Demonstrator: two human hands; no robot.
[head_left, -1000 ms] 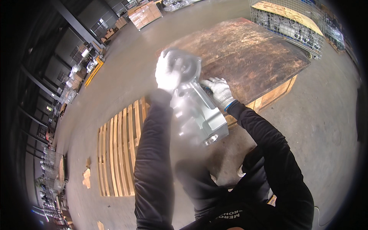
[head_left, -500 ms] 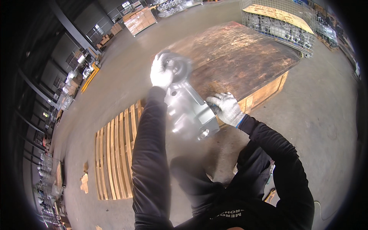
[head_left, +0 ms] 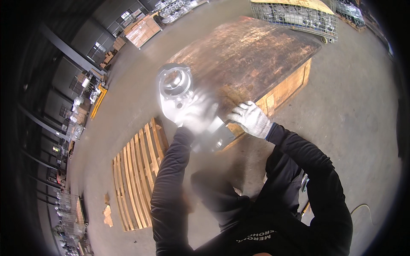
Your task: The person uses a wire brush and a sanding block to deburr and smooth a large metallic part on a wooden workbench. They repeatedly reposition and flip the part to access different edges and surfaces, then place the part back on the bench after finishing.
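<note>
A silvery metal casting (head_left: pixel 171 109) with a round, ringed opening at its far end and a flatter plate at its near end lies at the left near corner of a worn wooden table (head_left: pixel 260 47). My left hand (head_left: pixel 198 112), in a white glove, lies over the middle of the casting; motion smears its fingers. Beside the casting's near right end is my right hand (head_left: pixel 251 119), also gloved, at the table's near edge. Its fingers are bent and drawn together. Whatever they may hold is hidden.
A slatted wooden pallet (head_left: pixel 139 175) lies on the floor to the left. Beyond the table stands a wire mesh cage (head_left: pixel 294 19) full of metal parts. Stacked cartons (head_left: pixel 143 32) are at the far left. A thin hose (head_left: pixel 363 207) curves over the floor at right.
My left hand has come nearer from the casting's round end to its middle, uncovering the ringed opening. My right hand stays close to the near end. The whole view has shifted slightly.
</note>
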